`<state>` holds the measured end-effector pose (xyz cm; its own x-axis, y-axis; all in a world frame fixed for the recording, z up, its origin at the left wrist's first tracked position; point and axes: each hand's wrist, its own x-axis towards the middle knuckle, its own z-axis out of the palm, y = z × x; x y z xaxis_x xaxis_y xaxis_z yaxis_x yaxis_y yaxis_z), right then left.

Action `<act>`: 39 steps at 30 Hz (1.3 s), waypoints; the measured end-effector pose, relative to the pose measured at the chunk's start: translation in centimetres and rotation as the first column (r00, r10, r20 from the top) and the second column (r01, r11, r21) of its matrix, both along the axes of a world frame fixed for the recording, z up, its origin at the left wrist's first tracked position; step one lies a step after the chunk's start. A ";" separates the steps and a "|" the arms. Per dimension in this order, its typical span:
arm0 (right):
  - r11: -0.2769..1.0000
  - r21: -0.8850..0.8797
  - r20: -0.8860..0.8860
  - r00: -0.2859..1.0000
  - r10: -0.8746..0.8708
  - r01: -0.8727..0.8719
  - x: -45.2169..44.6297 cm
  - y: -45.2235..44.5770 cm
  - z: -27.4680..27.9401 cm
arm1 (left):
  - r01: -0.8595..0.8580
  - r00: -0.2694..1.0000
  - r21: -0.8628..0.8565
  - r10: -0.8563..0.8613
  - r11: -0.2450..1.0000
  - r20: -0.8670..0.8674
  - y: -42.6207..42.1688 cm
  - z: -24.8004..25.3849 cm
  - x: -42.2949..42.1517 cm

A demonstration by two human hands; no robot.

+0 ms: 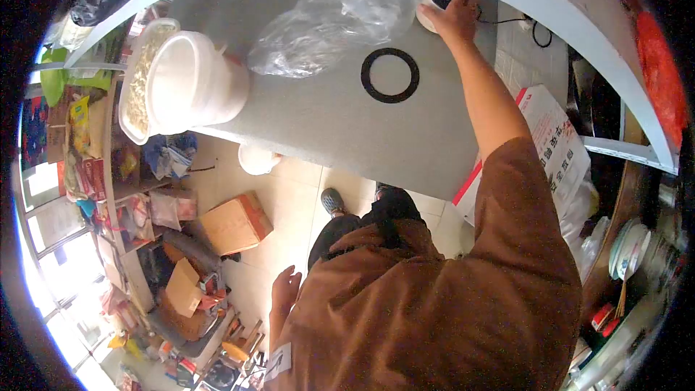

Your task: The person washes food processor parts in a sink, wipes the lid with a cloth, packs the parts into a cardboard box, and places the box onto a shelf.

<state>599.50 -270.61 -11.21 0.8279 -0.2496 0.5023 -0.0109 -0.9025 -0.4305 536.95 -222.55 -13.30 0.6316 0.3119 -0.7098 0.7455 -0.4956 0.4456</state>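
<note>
At the far right end of the grey tabletop [318,119], my right hand [456,18] reaches onto a white round object with a dark top [428,16]. Its fingers rest over the edge of that object; whether they grip it is hard to see. My left hand [287,286] hangs low beside my body, away from the table, with its fingers slightly apart and nothing in them. A black ring [364,76] lies flat on the table, nearer to me than the white object. Crumpled clear plastic [304,40] lies to the ring's left.
A white bucket [235,90] and a tray of pale bits [137,94] stand at the table's left. A white and red box [550,146] is at the right, near a black cable [507,22]. On the floor are a cardboard box [226,228] and a white container [255,159].
</note>
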 end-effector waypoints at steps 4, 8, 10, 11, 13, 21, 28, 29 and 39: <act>1.000 -0.022 -0.001 1.000 -0.010 0.010 -0.9 -0.8 0.1 | -0.109 0.994 -0.073 0.107 0.991 -0.022 0.4 -0.7 -0.3; 0.997 0.063 -0.032 0.998 0.049 -0.047 -3.6 -3.3 0.8 | 0.043 0.998 0.007 -0.043 0.999 -0.052 -1.1 1.3 2.1; 1.000 -0.014 -0.039 0.999 -0.017 0.016 -4.0 -5.3 0.8 | 0.086 0.996 0.033 -0.085 0.996 -0.024 -1.7 1.5 2.4; 0.993 -0.084 -0.037 0.996 -0.082 0.078 -4.3 -6.6 0.7 | 0.086 0.996 0.029 -0.085 0.996 -0.035 -1.8 1.6 2.3; 0.996 -0.015 -0.040 0.995 -0.090 0.090 -4.1 -8.8 1.0 | 0.076 0.996 0.005 -0.076 0.997 -0.043 -2.0 1.4 3.0; 0.997 -0.073 -0.173 0.984 -0.047 0.035 -2.1 -14.2 0.1 | 0.135 0.989 0.046 -0.131 0.990 -0.066 -3.4 2.8 6.0; 0.998 -0.070 -0.221 0.975 -0.021 0.005 -1.1 -14.9 0.2 | 0.200 0.977 0.098 -0.191 0.975 -0.091 -3.5 3.2 6.1; 0.996 -0.073 -0.250 0.968 0.024 -0.043 -0.6 -15.2 0.1 | 0.191 0.979 0.106 -0.182 0.976 -0.088 -3.3 3.3 5.8; 0.993 -0.089 -0.028 0.997 -0.076 0.073 4.8 -19.0 -3.6 | 0.123 0.984 0.168 -0.099 0.978 -0.147 -4.3 6.4 3.0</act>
<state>604.34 -289.65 -14.78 0.8243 -0.2676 0.4989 -0.0921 -0.9329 -0.3482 539.92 -226.87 -6.95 0.5700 0.3730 -0.7321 0.7294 -0.6399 0.2418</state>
